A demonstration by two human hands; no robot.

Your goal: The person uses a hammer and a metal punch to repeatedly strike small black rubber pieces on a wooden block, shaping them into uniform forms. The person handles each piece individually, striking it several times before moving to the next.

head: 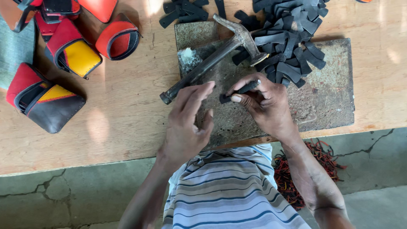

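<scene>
Wooden table [127,106] carries a grey stone slab [326,97]; a hammer [220,51] lies across it beside a heap of black strips [288,38]. I see the right hand [265,101] with its grip closed on one black strip [239,91] just over the slab. Left hand [186,123] hovers near it, fingers loosely spread, holding nothing. Red-and-yellow leather pieces [63,46] sit far left.

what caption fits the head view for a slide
Right hand pinches a black strip over a stone slab, left hand beside it, hammer behind.
</scene>
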